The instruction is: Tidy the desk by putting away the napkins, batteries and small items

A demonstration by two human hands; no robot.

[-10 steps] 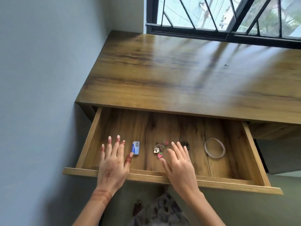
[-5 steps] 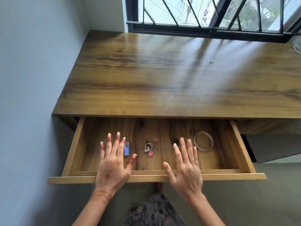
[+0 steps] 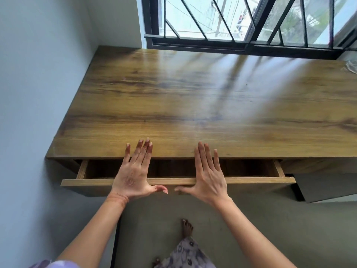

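Observation:
The wooden desk runs under the window, its top bare. Its drawer sticks out only a little, and the dark gap shows none of the small items inside. My left hand lies flat against the drawer's front rim, fingers spread and reaching over the desk edge. My right hand is pressed flat on the same rim a little to the right, fingers apart. Neither hand holds anything.
A grey-blue wall closes the left side. A barred window stands behind the desk. A pale thing shows at the desk's far right edge. Below is grey floor with my bare foot.
The drawer has slid in from wide open to nearly shut, hiding the small items and the ring. Both hands moved forward with its front rim.

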